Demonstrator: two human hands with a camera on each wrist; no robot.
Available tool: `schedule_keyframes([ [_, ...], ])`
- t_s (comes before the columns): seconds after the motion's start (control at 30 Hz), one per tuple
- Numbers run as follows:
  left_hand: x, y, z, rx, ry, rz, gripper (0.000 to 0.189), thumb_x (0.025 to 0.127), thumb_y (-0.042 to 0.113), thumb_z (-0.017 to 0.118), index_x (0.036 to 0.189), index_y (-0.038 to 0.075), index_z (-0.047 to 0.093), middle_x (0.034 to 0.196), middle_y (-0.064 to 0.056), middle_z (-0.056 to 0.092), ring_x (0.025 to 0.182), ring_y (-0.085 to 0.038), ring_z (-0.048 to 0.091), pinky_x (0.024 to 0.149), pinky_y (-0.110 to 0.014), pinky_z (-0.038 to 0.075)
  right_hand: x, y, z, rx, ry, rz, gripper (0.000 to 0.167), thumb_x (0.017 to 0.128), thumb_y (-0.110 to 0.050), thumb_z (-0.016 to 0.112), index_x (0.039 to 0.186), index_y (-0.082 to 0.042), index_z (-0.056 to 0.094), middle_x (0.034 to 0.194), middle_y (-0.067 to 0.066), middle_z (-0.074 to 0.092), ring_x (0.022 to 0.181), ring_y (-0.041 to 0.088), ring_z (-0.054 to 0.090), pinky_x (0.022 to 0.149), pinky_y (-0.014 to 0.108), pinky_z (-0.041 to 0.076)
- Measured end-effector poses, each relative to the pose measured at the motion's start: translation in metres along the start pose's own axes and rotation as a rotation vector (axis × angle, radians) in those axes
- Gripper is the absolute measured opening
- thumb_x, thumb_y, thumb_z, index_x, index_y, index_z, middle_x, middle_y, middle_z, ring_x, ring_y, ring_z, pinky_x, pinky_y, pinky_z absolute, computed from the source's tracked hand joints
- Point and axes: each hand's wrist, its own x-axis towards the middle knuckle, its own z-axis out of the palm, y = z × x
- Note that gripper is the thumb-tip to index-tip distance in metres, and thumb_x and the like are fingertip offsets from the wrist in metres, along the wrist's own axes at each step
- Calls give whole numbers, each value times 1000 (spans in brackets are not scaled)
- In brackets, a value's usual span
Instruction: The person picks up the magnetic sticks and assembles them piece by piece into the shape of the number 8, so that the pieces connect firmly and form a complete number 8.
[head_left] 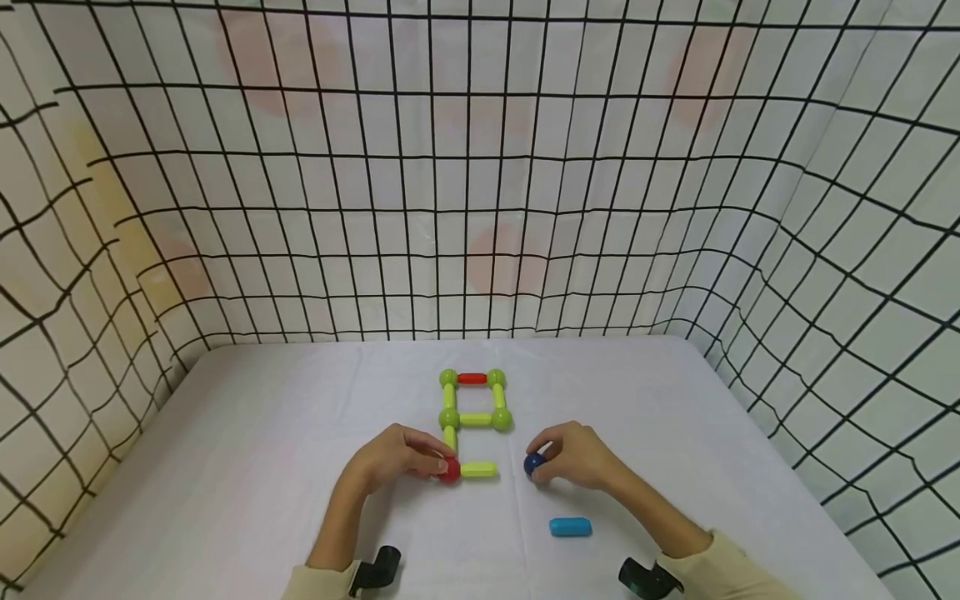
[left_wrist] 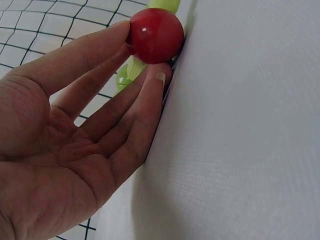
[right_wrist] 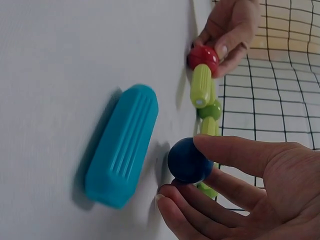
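Observation:
My left hand (head_left: 401,454) pinches a red ball (head_left: 449,470) at the near corner of a ball-and-rod figure. From that ball a yellow-green rod (head_left: 478,470) points right, its far end free. Another yellow-green rod (head_left: 450,439) leads back to a square of green balls (head_left: 502,418) and rods, with a red rod (head_left: 472,378) on its far side. Between thumb and fingers my right hand (head_left: 576,454) holds a dark blue ball (right_wrist: 190,160), apart from the free rod end and to its right. A ribbed light blue rod (right_wrist: 122,145) lies loose on the cloth, nearer than the right hand.
A white cloth covers the table (head_left: 300,383). Black netting (head_left: 465,208) rises behind it and along both sides, with pale sheeting behind the mesh. Each wrist wears a black device (head_left: 378,568) by the beige sleeve.

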Motion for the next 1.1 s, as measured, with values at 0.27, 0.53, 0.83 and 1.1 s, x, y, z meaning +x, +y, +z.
schedule_keyframes([
  [0.27, 0, -1, 0, 9, 5, -1, 28, 83, 20, 82, 109, 10, 80, 98, -3, 79, 84, -16, 70, 76, -32, 53, 2, -14, 9, -1, -53, -34, 28, 77, -15, 88, 103, -17, 78, 95, 2, 74, 87, 18, 65, 73, 38, 56],
  [0.53, 1, 0, 1, 15, 6, -2, 27, 83, 21, 82, 109, 11, 80, 98, -3, 79, 82, -15, 70, 75, -31, 53, 4, -21, 15, -4, -79, -49, 29, 77, -14, 87, 104, -18, 78, 96, 3, 74, 86, 18, 65, 74, 37, 56],
  [0.83, 2, 0, 2, 32, 11, -2, 26, 84, 22, 82, 108, 12, 81, 97, -2, 79, 80, -15, 69, 74, -31, 53, 6, -23, 19, -9, -90, -71, 28, 78, -16, 86, 105, -17, 77, 97, 3, 75, 88, 18, 65, 75, 37, 56],
  [1.1, 1, 0, 2, 40, 19, -14, 27, 83, 22, 83, 108, 12, 81, 97, -3, 79, 80, -15, 69, 75, -31, 52, 5, -24, 20, -4, -91, -85, 28, 77, -15, 87, 104, -16, 77, 96, 4, 75, 87, 18, 65, 75, 37, 56],
])
